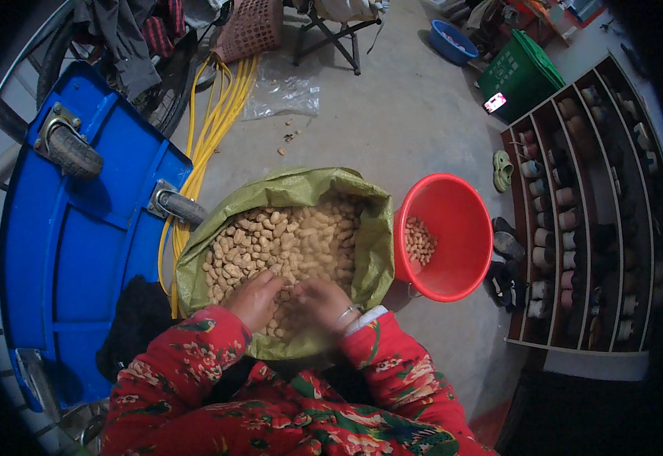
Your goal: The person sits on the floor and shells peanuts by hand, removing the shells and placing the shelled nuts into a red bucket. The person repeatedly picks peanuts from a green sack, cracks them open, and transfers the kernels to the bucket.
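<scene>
A green woven sack (374,228) with its rim rolled open stands before me, full of unshelled peanuts (274,233). Over the near part of the peanuts, my left hand (257,299) has its fingers bent and the fingertips close to my other hand. My right hand (323,302), blurred and wearing a bracelet, faces it from the right. Whether either hand has a peanut between its fingers cannot be made out. To the right of the sack stands a red bucket (462,239) with some shelled peanut kernels (420,242) at its bottom.
An upturned blue platform cart (92,245) with caster wheels lies left, beside yellow tubing (217,114). A clear plastic bag (283,94) and a folding stool (337,40) are ahead. A shoe rack (582,228), loose shoes (502,171), a green bin (517,74) and a blue basin (451,43) stand right.
</scene>
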Motion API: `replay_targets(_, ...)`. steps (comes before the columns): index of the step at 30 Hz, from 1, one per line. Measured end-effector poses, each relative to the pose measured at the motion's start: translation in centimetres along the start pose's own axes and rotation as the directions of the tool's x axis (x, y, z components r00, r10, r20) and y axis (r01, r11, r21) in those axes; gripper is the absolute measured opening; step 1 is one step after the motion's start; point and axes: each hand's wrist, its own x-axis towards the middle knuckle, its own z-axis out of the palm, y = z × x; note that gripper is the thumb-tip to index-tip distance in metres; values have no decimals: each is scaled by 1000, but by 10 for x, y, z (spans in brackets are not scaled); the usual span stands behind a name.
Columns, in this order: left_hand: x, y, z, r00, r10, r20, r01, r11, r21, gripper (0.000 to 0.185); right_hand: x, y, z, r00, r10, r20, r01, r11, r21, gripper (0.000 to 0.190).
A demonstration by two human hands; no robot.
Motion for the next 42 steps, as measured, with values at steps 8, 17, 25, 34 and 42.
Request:
replay_targets(8,-9,7,9,973,-69,219,2,956,294,29,5,24,3,996,-78,-39,44,833,-551,22)
replay_targets(17,-18,3,19,947,-55,317,-59,939,339,27,8,39,9,972,111,207,60,734,-676,26)
replay_targets(25,-22,4,30,961,35,274,-121,945,304,22,0,15,8,991,88,99,-10,796,-605,26)
replay_targets(34,-17,10,24,916,-18,400,-82,969,231,28,4,15,4,978,-136,-158,49,887,-460,18)
replay_targets(42,-17,8,27,874,-16,486,-100,972,212,24,6,26,1,974,-117,-197,-16,823,-568,33)
